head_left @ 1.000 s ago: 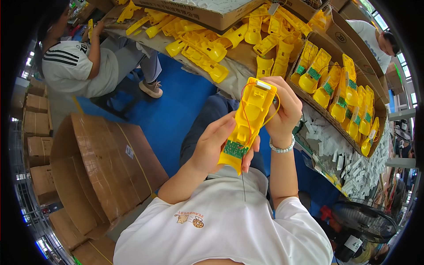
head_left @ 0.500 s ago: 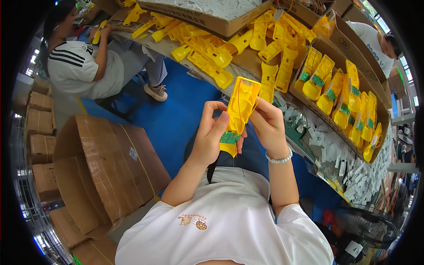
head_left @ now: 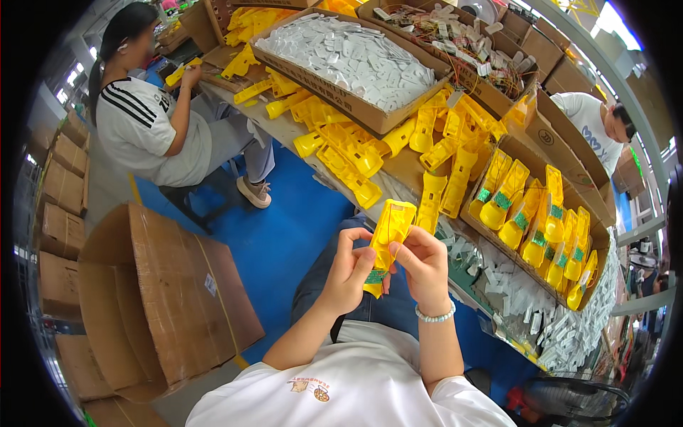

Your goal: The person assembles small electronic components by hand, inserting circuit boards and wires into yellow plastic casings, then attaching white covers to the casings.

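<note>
Both hands, left hand (head_left: 346, 274) and right hand (head_left: 425, 269), are closing their fingers around a yellow plastic casing (head_left: 385, 240) above the lap, pressing its green board (head_left: 376, 277). Finished ones are filling a box (head_left: 544, 265); a pile (head_left: 356, 153) is waiting.

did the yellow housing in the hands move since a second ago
Yes. The yellow housing, held by both the left hand and right hand, has dropped lower and nearer the body, away from the workbench.

3 people (head_left: 153, 124), 1 big cardboard box (head_left: 160, 299)
</note>
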`<state>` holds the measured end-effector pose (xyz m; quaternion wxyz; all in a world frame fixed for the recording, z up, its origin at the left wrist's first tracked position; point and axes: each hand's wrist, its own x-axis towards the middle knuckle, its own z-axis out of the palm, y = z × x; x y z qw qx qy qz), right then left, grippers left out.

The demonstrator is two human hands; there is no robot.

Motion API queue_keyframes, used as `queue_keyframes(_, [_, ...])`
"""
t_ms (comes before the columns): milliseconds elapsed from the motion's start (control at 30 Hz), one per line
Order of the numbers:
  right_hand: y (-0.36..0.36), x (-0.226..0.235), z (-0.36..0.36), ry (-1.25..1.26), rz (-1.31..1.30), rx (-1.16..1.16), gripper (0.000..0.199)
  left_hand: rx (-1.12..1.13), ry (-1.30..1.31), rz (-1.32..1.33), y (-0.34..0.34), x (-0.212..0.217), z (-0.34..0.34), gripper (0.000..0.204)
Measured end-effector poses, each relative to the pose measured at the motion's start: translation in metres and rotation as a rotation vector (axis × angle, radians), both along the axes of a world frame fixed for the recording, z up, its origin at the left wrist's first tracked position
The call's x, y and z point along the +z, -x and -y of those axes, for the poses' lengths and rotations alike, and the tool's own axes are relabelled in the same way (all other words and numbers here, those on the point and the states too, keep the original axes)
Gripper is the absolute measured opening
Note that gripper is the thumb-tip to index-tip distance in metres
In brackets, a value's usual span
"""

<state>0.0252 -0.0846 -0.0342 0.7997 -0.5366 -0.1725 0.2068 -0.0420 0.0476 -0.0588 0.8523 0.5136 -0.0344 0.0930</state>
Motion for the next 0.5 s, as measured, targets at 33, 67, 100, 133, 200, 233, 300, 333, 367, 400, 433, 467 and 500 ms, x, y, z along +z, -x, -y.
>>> queue_keyframes(33, [0.001,0.004,-0.004,0.008,0.001,0.001,0.025,-0.004,-0.039,0.011,-0.001,-0.001,-0.003,0.026])
queue_keyframes(67, [0.002,0.007,-0.007,-0.006,-0.015,-0.007,0.025,-0.019,-0.010,0.013,-0.002,-0.002,-0.006,0.027])
queue_keyframes(100, [0.001,0.007,-0.009,-0.019,-0.031,-0.017,0.025,-0.019,-0.001,0.011,-0.004,-0.005,-0.008,0.027])
queue_keyframes(133, [0.000,0.004,-0.010,-0.017,-0.029,-0.015,0.025,-0.038,-0.008,0.015,-0.005,-0.006,-0.010,0.027])
queue_keyframes(200, [-0.002,-0.005,-0.011,0.006,0.012,-0.044,0.027,-0.058,-0.010,0.018,-0.004,-0.008,-0.011,0.027])
queue_keyframes(233, [-0.002,-0.005,-0.013,0.009,0.015,-0.042,0.027,-0.054,-0.023,0.015,-0.002,-0.010,-0.010,0.027])
queue_keyframes(300, [0.001,-0.003,-0.022,-0.036,-0.022,-0.115,0.030,-0.048,-0.028,0.014,-0.002,-0.014,-0.013,0.028])
queue_keyframes(333, [0.002,-0.001,-0.027,-0.028,-0.021,-0.114,0.030,-0.044,-0.017,0.016,-0.002,-0.017,-0.014,0.027])
queue_keyframes(367, [0.003,0.002,-0.035,-0.079,-0.072,-0.155,0.031,-0.040,-0.005,0.017,-0.002,-0.019,-0.015,0.027])
queue_keyframes(400, [0.003,0.004,-0.040,-0.129,-0.122,-0.196,0.032,-0.038,0.004,0.018,-0.002,-0.020,-0.015,0.027])
queue_keyframes(433, [0.001,0.007,-0.043,-0.121,-0.120,-0.195,0.032,-0.022,0.033,0.012,-0.003,-0.020,-0.017,0.028])
queue_keyframes(467, [-0.001,0.008,-0.047,-0.111,-0.127,-0.172,0.033,-0.006,0.062,0.006,-0.003,-0.021,-0.019,0.028])
queue_keyframes(500, [-0.003,0.010,-0.050,-0.101,-0.135,-0.149,0.033,-0.004,0.071,0.005,-0.004,-0.021,-0.022,0.028])
